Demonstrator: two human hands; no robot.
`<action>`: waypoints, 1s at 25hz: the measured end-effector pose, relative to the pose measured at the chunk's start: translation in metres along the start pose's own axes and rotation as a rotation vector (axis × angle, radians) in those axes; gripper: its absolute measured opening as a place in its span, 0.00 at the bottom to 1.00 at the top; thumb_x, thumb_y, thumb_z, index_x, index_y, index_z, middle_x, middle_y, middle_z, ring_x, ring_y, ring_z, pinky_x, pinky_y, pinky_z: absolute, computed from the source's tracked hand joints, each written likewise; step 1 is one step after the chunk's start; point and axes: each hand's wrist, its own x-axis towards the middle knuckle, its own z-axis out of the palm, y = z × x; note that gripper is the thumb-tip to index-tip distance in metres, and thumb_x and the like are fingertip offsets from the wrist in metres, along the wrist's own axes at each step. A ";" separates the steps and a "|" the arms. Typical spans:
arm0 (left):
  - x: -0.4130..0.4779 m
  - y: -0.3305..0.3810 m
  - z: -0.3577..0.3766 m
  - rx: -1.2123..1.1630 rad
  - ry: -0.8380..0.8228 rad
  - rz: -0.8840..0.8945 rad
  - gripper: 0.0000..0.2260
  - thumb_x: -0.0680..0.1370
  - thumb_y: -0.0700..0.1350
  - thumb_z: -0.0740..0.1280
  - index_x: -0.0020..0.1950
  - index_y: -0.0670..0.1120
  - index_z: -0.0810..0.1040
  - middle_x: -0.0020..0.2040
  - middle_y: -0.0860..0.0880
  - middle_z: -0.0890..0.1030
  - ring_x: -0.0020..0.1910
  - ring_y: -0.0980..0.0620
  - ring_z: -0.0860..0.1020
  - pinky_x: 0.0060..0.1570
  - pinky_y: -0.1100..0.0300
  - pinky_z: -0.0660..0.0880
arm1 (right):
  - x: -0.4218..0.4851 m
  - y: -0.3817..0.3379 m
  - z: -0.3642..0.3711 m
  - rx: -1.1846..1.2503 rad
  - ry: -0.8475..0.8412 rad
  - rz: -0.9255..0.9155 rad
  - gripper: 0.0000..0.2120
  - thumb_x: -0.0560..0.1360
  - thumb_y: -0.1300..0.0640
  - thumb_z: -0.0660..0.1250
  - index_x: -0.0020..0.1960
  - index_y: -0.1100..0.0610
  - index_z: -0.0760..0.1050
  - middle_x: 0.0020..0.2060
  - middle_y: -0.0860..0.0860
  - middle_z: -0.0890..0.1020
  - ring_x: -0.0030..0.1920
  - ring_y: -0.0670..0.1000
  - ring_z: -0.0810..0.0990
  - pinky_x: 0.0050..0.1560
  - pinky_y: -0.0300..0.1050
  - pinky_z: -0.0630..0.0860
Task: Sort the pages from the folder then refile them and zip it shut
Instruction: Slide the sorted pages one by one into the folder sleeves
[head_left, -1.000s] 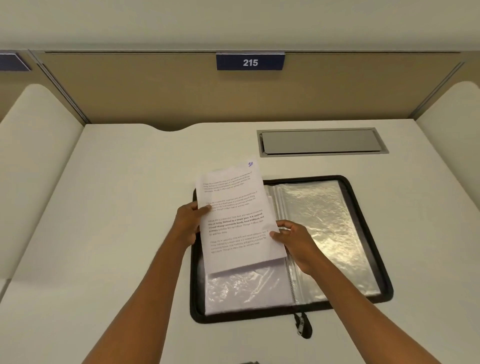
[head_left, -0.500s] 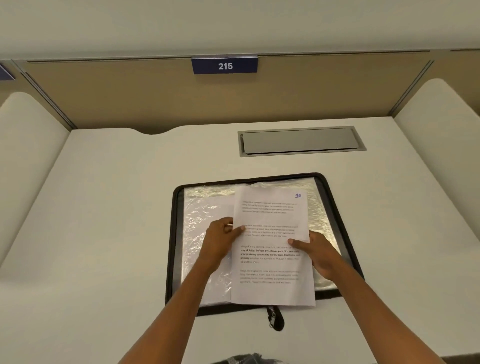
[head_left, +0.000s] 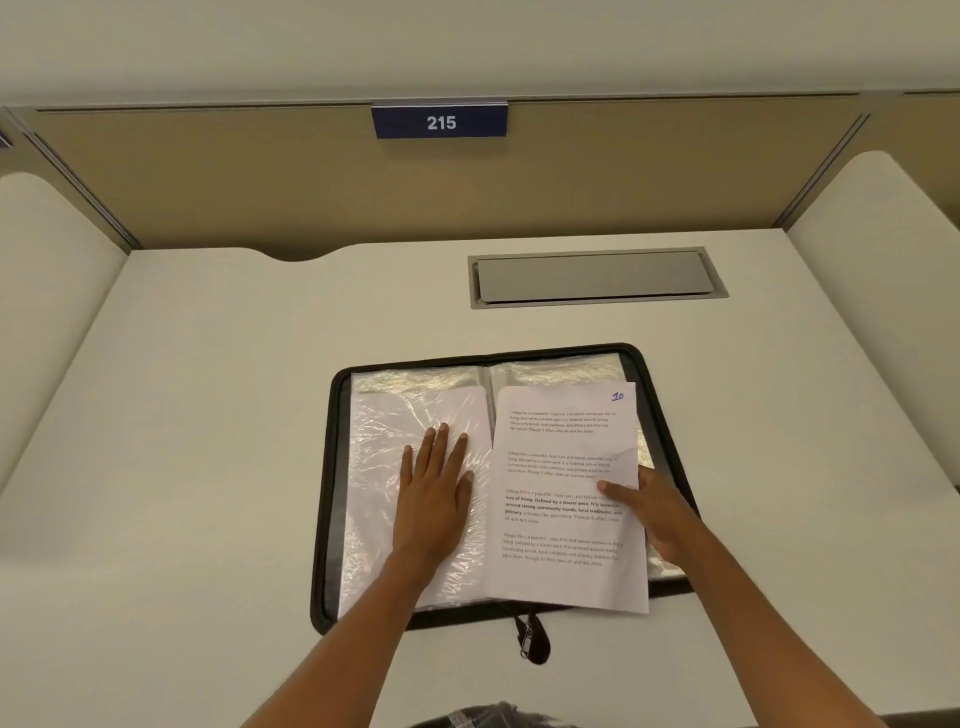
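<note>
A black zip folder (head_left: 328, 499) lies open on the white desk, with clear plastic sleeves on both halves. My left hand (head_left: 434, 486) presses flat on the left sleeve (head_left: 374, 467), which holds a white sheet. A printed page (head_left: 563, 499) marked "10" in its top right corner lies over the right half. My right hand (head_left: 652, 512) pinches that page at its right edge, thumb on top and fingers underneath. The zipper pull (head_left: 530, 636) hangs off the folder's near edge.
A grey metal cable hatch (head_left: 595, 278) is set into the desk behind the folder. Tan partition walls with a blue "215" sign (head_left: 440, 122) close the back. White side panels stand at left and right. A dark object (head_left: 488, 717) shows at the bottom edge.
The page moved from the folder's left side to the right half. My left hand let go of the page and now lies flat on the left sleeve.
</note>
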 end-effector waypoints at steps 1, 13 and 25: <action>-0.002 -0.001 0.001 0.002 0.002 0.001 0.24 0.88 0.54 0.49 0.85 0.53 0.53 0.86 0.51 0.48 0.84 0.53 0.41 0.83 0.44 0.45 | -0.003 0.001 0.000 -0.009 -0.007 -0.001 0.16 0.77 0.63 0.73 0.63 0.57 0.80 0.54 0.55 0.87 0.52 0.59 0.87 0.54 0.58 0.84; 0.012 0.009 -0.017 -0.095 0.107 -0.088 0.21 0.86 0.49 0.60 0.80 0.52 0.67 0.81 0.50 0.65 0.82 0.49 0.59 0.80 0.40 0.51 | -0.021 0.010 -0.004 -0.025 0.060 -0.034 0.13 0.78 0.62 0.73 0.61 0.54 0.81 0.53 0.53 0.88 0.51 0.56 0.87 0.52 0.54 0.84; 0.182 0.056 -0.022 -0.082 -0.184 0.153 0.18 0.81 0.41 0.69 0.71 0.48 0.79 0.63 0.47 0.78 0.64 0.45 0.72 0.62 0.49 0.68 | 0.002 -0.023 -0.056 -0.050 0.063 -0.071 0.25 0.71 0.57 0.80 0.67 0.51 0.77 0.57 0.49 0.86 0.56 0.54 0.86 0.57 0.59 0.82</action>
